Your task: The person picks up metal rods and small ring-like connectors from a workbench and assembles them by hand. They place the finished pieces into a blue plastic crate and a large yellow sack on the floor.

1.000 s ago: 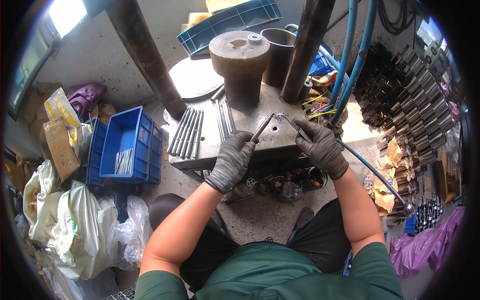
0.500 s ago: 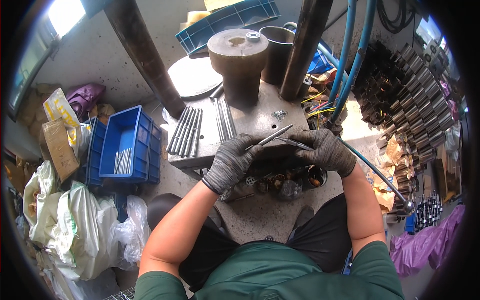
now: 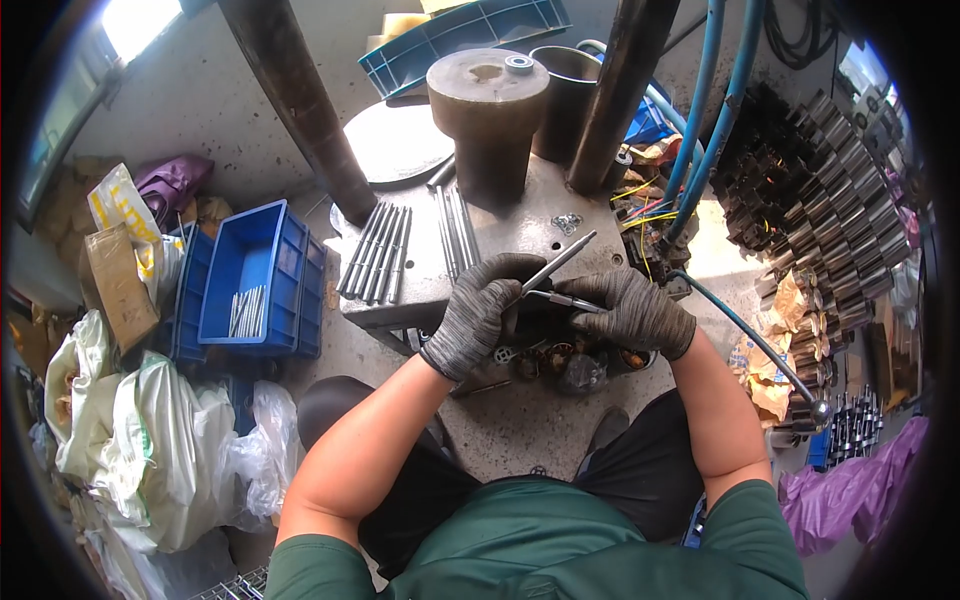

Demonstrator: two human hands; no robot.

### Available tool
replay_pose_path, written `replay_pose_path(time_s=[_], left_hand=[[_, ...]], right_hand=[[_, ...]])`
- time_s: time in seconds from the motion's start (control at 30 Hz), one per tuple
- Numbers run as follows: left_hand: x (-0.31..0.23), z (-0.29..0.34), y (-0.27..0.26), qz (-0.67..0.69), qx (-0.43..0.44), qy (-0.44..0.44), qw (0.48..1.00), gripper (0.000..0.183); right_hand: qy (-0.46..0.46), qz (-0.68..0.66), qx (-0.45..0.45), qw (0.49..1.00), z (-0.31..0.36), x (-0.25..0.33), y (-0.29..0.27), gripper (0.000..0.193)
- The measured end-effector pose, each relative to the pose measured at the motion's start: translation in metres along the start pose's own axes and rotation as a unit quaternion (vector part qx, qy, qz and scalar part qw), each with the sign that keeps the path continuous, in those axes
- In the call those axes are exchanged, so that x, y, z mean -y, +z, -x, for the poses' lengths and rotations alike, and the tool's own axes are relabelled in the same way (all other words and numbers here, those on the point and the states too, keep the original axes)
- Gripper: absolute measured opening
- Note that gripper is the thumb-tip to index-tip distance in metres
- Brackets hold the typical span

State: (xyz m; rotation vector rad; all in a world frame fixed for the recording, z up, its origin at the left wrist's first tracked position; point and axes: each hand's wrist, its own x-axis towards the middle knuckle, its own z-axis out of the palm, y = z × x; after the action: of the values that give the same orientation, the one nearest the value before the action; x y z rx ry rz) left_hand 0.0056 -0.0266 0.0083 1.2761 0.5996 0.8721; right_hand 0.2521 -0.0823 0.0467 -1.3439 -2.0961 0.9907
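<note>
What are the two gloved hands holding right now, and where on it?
The left hand holds a thin metal rod by its lower end. The right hand holds a second thin rod by its right end.

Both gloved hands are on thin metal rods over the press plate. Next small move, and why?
Probably bring the two tips together: the left hand holds a thin grey metal rod angled up-right, while the right hand holds a shorter metal pin pointing at it, nearly touching.

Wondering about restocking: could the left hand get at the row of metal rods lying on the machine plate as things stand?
Probably yes. The rods lie bare on the grey plate, just beyond the left hand, with nothing over them. But that hand's grip is already closed on a thin rod, so it would need freeing first.
</note>
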Motion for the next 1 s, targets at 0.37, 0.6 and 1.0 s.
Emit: replay_pose_path(time_s=[0.37,0.6,1.0], left_hand=[[0.002,-0.004,-0.009,0.152,0.002,-0.104,0.983,0.050],[0.008,-0.009,-0.017,0.313,0.016,-0.115,0.942,0.053],[-0.004,-0.008,-0.017,0.286,-0.024,-0.103,0.952,0.068]], right_hand=[[0.047,0.005,-0.004,0.999,-0.004,0.012,0.007,0.050],[0.138,-0.414,0.089,0.895,-0.001,0.013,0.023,0.068],[0.089,0.164,-0.281,0.941,-0.030,-0.062,-0.007,0.028]])
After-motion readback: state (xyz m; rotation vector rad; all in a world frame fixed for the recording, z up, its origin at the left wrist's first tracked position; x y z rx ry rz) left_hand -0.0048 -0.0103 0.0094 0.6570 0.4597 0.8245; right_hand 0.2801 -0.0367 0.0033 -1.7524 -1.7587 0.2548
